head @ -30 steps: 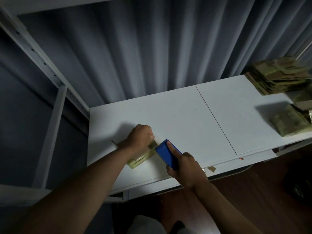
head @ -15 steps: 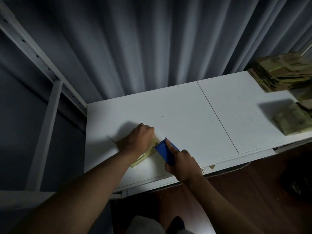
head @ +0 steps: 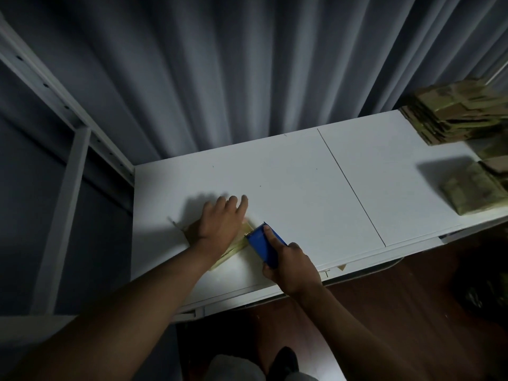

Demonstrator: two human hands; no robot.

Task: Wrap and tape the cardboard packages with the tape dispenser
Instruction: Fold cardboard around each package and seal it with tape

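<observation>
A flat cardboard package (head: 233, 250) wrapped in shiny tape lies on the white table (head: 302, 188) near its front left. My left hand (head: 220, 224) presses flat on it with the fingers stretched out, hiding most of it. Right beside the package's right edge, my right hand (head: 288, 264) grips a blue tape dispenser (head: 265, 244), index finger laid along its top. The dispenser's cutting end touches the package's edge.
A tall stack of taped cardboard packages (head: 456, 116) sits at the table's far right, with more packages (head: 472, 191) in front of it. A scrap of tape (head: 342, 267) clings to the front edge. A white shelf frame (head: 71, 166) stands left; grey curtain behind.
My left hand went from curled fingers on the package to fingers spread flat over it. The dispenser stayed at the package's right edge.
</observation>
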